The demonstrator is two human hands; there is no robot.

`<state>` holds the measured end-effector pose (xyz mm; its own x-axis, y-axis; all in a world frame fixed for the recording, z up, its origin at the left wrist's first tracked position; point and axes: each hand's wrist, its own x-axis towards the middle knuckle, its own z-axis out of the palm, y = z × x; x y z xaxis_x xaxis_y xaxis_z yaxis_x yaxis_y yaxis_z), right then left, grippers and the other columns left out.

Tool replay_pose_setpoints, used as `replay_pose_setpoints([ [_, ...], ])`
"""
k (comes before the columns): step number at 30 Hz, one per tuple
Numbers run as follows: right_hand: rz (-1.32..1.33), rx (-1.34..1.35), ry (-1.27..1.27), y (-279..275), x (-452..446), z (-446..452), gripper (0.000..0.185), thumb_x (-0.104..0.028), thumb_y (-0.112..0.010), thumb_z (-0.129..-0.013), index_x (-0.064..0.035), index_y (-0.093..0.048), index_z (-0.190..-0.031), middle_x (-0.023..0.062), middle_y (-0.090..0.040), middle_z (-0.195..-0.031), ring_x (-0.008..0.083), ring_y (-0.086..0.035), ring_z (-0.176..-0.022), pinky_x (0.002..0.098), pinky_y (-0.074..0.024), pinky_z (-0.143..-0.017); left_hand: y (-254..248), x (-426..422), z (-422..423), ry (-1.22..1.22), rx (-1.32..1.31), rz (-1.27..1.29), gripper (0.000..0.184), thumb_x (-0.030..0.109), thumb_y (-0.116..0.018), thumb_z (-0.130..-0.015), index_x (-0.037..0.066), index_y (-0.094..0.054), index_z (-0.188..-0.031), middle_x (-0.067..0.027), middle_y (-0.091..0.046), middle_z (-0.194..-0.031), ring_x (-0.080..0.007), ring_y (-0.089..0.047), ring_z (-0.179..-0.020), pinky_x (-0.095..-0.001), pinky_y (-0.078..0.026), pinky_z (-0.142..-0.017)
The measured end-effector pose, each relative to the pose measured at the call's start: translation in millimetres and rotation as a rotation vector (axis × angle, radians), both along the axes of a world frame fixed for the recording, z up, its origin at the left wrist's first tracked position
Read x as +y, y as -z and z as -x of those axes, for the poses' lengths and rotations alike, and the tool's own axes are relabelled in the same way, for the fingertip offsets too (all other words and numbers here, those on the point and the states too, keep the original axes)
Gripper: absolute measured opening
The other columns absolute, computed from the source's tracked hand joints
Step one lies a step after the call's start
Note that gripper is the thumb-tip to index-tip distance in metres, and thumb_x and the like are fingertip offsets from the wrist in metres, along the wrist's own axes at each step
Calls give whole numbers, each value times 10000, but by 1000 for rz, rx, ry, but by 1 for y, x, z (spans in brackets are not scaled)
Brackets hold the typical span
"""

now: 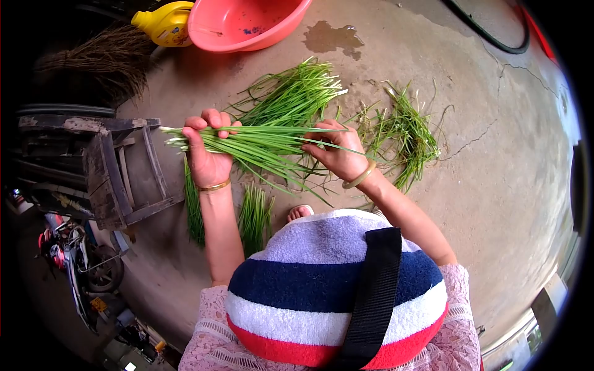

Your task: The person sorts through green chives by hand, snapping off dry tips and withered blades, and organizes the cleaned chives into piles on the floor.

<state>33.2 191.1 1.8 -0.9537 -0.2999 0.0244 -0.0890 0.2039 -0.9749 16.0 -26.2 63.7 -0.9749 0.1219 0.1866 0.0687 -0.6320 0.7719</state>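
Note:
A bunch of green chives [266, 141] lies across my left hand [210, 151], whose fingers are closed around it near the white stem ends. Those stems point left and the long leaves stretch right. My right hand [339, 153] is closed in a pinch at the leaf tips, with a few blades between thumb and fingers. Just beyond the bunch, a larger pile of chives [291, 93] rests on the concrete floor. Tangled, partly yellowed trimmings [405, 133] are heaped right of my right hand. Below my left hand lie two more chive bundles, one left [193, 207] and one right [255, 216] of my forearm.
A pink basin [247, 31] with dark bits inside stands at the top, beside a yellow jug [167, 25]. At left are a worn wooden stool [114, 173] and a twig broom [102, 59]. A dark hose [489, 37] curves across the upper right, and a motorcycle [80, 260] stands lower left.

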Motion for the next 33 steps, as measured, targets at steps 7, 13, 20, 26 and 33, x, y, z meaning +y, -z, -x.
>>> replay_pose_setpoints([
  [7, -272, 51, -225, 7, 22, -12, 94, -161, -579, -683, -71, -569, -709, 90, -562, -711, 297, -560, -660, 386, -455, -584, -4, -3, -1, -120, -79, -54, 193, 356, -505, -853, 168, -538, -877, 36, -439, -813, -77, -390, -691, -260, -325, -667],
  [13, -204, -134, -86, 25, 40, -9, 98, -88, -597, -678, -36, -596, -761, 87, -591, -689, 199, -571, -621, 311, -461, -567, -10, -9, -4, -105, -52, -85, 170, 348, -523, -845, 179, -533, -857, 50, -435, -801, -59, -387, -657, -246, -297, -648],
  [20, -83, -175, 111, 6, 32, 4, 206, -120, -701, -639, -43, -595, -798, 45, -564, -682, 114, -486, -512, 253, -430, -513, -12, -7, -5, -38, -11, -114, 170, 348, -507, -852, 184, -548, -830, 46, -429, -778, -55, -380, -630, -254, -294, -663],
  [26, 48, -224, -36, 2, 24, 1, 243, -100, -728, -644, -47, -572, -823, -4, -526, -741, 63, -404, -568, 202, -379, -547, -10, -7, -5, 39, 44, -149, 196, 369, -470, -865, 188, -538, -828, 39, -427, -766, -62, -363, -606, -254, -301, -652],
  [33, -57, 26, 45, -12, 9, -2, 224, -152, -713, -652, -80, -584, -821, 59, -551, -727, 191, -557, -619, 300, -450, -558, -12, 4, -6, 55, 15, -149, 164, 337, -509, -853, 184, -548, -811, 48, -443, -752, -47, -373, -601, -245, -300, -656],
])
